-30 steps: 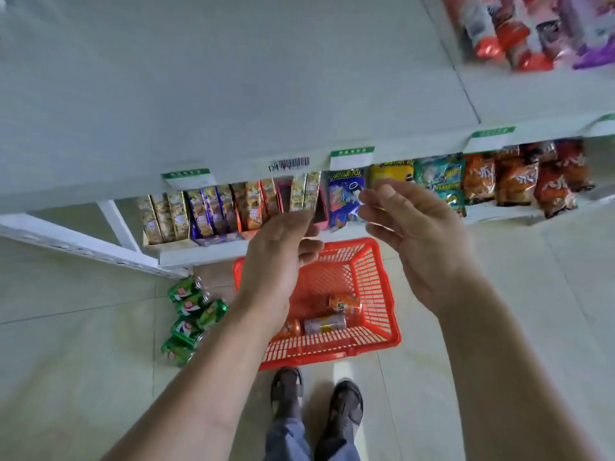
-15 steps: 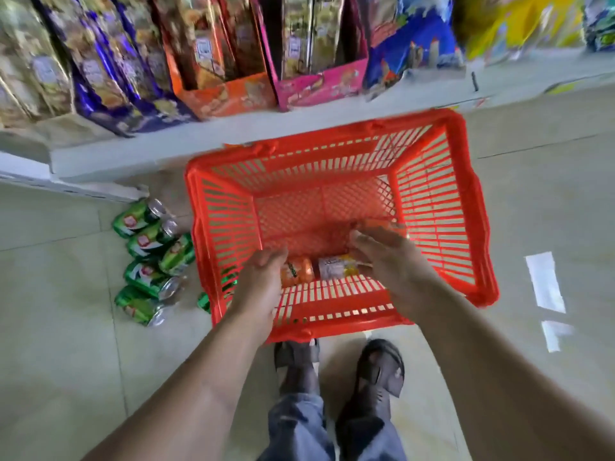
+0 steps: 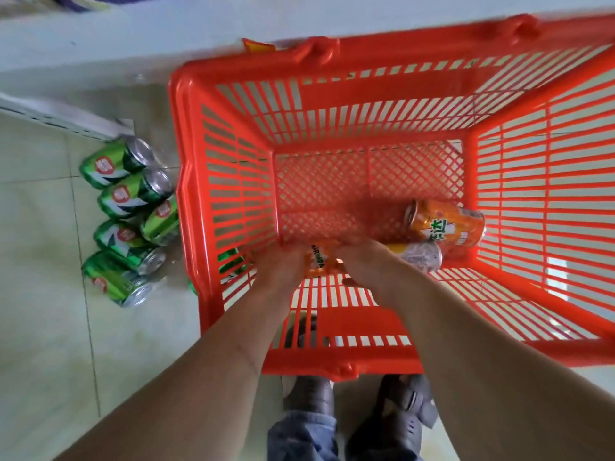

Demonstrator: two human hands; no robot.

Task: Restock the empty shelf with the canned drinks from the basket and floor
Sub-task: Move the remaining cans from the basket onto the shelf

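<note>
Item: orange Mirinda drink can point(image 3: 317, 261), lying on the mesh floor of the red slatted plastic basket point(image 3: 229, 181), near wall, at 6 o'clock of the basket floor. Left hand point(image 3: 283, 271) at the can's 9 o'clock, right hand point(image 3: 369, 261) at its 3 o'clock; both touch it, fingers curled down around its sides, fingertips hidden. Second orange can point(image 3: 446, 224) on its side at 2 o'clock from the hands; silver-ended can point(image 3: 421, 256) just beside the right hand, touching the second. Green drink cans point(image 3: 128, 217) lie clustered on the pale tiled floor point(image 3: 40, 261) at 9 o'clock, outside the basket. Dark shoes point(image 3: 307, 394) at 6 o'clock.
</note>
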